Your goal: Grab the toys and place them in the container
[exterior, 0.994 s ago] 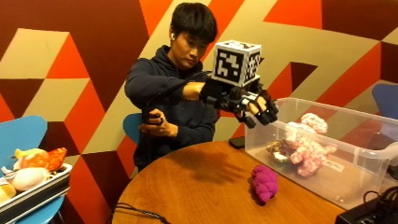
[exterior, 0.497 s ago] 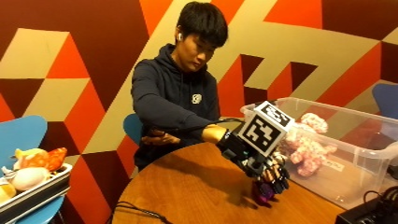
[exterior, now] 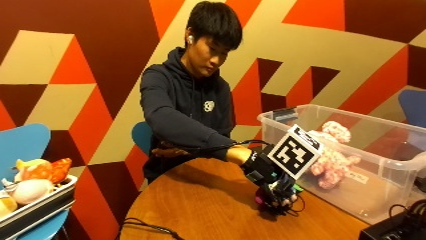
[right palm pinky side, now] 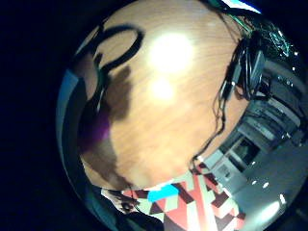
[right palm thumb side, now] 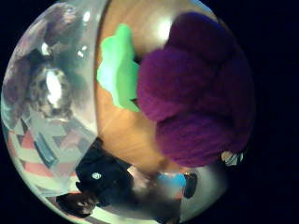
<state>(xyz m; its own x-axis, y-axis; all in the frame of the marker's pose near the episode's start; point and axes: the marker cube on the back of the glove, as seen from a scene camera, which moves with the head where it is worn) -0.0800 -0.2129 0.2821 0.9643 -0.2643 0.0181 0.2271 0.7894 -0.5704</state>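
The purple plush toy [right palm thumb side: 196,93] is lying on the wooden tabletop [exterior: 200,205] just beside the clear container [exterior: 393,165]. The gloved right hand [exterior: 274,184], raised a second ago, is now closing its curled fingers on it, so the lift looks imminent.

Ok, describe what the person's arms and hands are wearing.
The right hand wears a black glove, reaching from the wrist to the fingers. Both arms are covered by the long sleeves of a dark navy hoodie with a small pale emblem on the chest; the right sleeve ends just short of the glove. The other hand is bare, with no glove or strap visible.
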